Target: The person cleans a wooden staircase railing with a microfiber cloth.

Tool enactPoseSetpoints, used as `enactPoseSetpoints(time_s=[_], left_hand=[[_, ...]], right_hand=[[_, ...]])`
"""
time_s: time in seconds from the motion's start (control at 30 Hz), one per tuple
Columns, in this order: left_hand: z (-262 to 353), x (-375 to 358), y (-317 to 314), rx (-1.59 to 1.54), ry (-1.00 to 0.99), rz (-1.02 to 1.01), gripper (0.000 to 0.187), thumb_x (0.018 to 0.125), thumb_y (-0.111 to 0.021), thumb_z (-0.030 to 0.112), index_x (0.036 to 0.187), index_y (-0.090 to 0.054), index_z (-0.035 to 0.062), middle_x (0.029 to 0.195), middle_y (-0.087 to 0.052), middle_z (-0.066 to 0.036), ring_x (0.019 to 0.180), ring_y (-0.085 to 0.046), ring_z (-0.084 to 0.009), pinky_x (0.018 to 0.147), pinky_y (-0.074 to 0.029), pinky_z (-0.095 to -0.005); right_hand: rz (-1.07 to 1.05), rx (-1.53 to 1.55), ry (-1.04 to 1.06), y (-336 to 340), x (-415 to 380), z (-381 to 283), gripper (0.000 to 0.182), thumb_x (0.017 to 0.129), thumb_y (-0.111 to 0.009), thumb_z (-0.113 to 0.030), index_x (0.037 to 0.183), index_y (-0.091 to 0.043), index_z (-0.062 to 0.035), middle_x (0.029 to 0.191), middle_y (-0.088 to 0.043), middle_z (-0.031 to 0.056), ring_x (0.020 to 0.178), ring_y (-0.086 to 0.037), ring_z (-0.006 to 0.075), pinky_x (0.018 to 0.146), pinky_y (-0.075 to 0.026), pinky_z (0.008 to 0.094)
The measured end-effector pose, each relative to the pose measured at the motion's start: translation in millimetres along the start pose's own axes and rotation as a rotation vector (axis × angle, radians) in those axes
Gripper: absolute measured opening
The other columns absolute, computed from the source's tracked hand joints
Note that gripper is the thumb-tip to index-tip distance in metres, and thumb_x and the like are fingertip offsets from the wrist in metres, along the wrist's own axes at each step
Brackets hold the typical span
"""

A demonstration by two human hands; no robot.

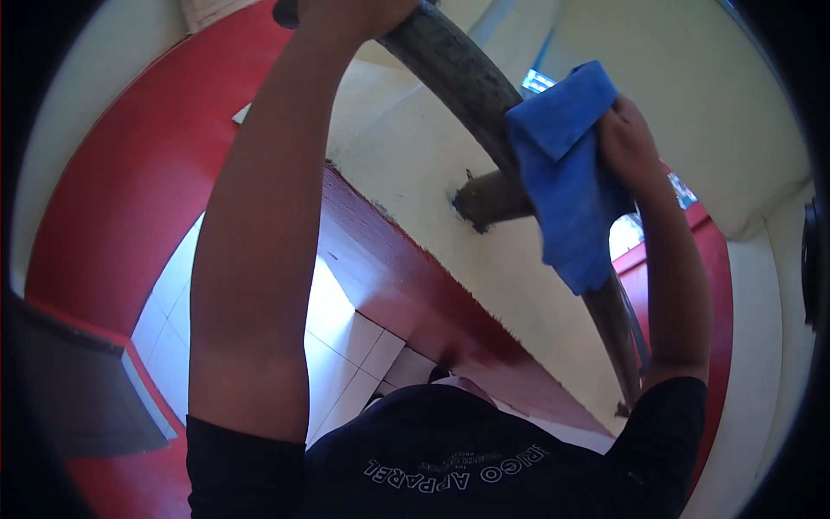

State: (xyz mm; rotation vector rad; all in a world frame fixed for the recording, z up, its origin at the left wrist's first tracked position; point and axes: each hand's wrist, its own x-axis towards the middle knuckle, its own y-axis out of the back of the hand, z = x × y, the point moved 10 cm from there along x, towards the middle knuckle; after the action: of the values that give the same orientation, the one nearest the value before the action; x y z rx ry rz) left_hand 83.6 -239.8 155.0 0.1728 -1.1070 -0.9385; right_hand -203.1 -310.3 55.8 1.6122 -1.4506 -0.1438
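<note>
1. The bracket (488, 197) is jutting from the cream wall (406, 164), blocking travel along the rail (467, 82).
2. The blue cloth (566, 173) is covering the rail beside it.
3. Open space is lying beneath, above the tiled floor (341, 346).

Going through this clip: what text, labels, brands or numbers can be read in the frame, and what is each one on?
"RIGO APPAREL", possibly with a letter cut off before it: white print, seen upside down, on the dark shirt.
A smaller line of print beside it on the shirt: too small and blurred to read.
Nothing legible on the blue cloth, the handrail or the wall.
</note>
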Motion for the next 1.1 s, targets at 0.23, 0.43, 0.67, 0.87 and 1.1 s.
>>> enactPoseSetpoints(time_s=[0.23,0.43,0.67,0.87,1.1], left_hand=[[-15,18,-9,-0.054,0.029,0.019,0.048,0.095,-0.056,0.045,0.093,-0.075,0.0008,0.076,-0.072,-0.013,0.068,-0.069,-0.0203,0.067,-0.053,-0.0327],[-31,23,-19,-0.301,0.027,0.026,0.043,0.097,-0.056,0.037,0.091,-0.072,-0.0027,0.072,-0.069,-0.011,0.064,-0.067,-0.0164,0.064,-0.052,-0.0283],[-29,23,-18,-0.309,0.017,0.002,0.041,0.099,-0.055,0.033,0.092,-0.069,-0.0058,0.070,-0.068,-0.012,0.062,-0.066,-0.0171,0.061,-0.052,-0.0281],[-31,24,-18,-0.290,0.039,0.011,0.042,0.100,-0.054,0.033,0.092,-0.069,-0.0056,0.073,-0.068,-0.012,0.062,-0.067,-0.0170,0.061,-0.052,-0.0287],[-32,25,-20,-0.332,0.019,0.006,0.040,0.100,-0.054,0.031,0.092,-0.070,-0.0046,0.077,-0.068,-0.011,0.066,-0.067,-0.0159,0.064,-0.053,-0.0292]], right_hand=[[-0.193,0.874,-0.294,-63,19,46,0.046,0.105,-0.044,-0.033,0.133,-0.056,0.0020,0.126,-0.064,0.0141,0.117,-0.061,0.0209,0.104,-0.046,0.0351],[-0.416,0.704,0.042,-120,3,32,0.039,0.104,-0.053,-0.024,0.136,-0.057,-0.0023,0.129,-0.063,0.0121,0.113,-0.062,0.0195,0.098,-0.049,0.0345],[-0.707,0.944,-0.187,-135,-15,49,0.030,0.099,-0.066,-0.025,0.120,-0.071,-0.0039,0.103,-0.073,0.0081,0.094,-0.068,0.0128,0.087,-0.053,0.0289],[-0.464,0.880,-0.073,-129,-4,-1,0.025,0.093,-0.070,-0.020,0.110,-0.075,-0.0019,0.098,-0.075,0.0107,0.088,-0.070,0.0169,0.083,-0.054,0.0312],[-0.910,0.542,0.087,-145,-24,16,0.030,0.090,-0.070,-0.016,0.116,-0.071,-0.0005,0.098,-0.075,0.0126,0.091,-0.070,0.0205,0.085,-0.054,0.0338]])
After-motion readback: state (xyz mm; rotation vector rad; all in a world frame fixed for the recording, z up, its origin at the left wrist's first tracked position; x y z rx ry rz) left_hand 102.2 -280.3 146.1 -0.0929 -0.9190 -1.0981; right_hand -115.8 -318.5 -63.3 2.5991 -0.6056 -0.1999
